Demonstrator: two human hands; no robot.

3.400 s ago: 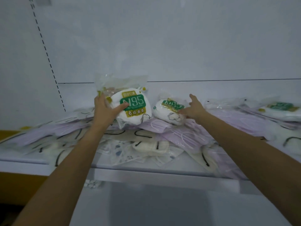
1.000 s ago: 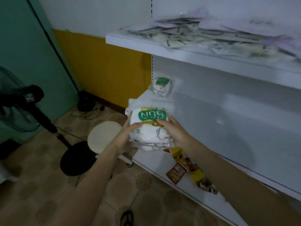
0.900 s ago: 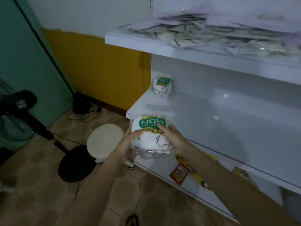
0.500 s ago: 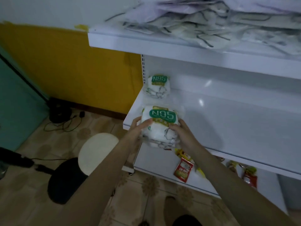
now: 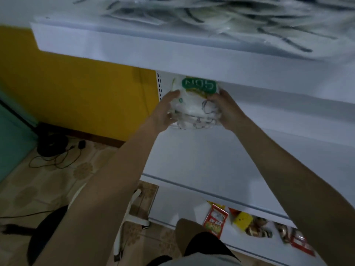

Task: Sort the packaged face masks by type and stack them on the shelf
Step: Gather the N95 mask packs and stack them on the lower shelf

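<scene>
placing | our left grip (image 5: 165, 110) and right grip (image 5: 226, 110) clasp N95 packs (image 5: 194, 106) | next: we seat them far-left on shelf (image 5: 211, 156), release

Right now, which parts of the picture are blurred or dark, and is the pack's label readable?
Head view: dim; the loose masks on the upper shelf are streaked by motion blur; the green label of the N95 mask pack is smeared, barely readable; the snack packets at lower right are blurred.
</scene>
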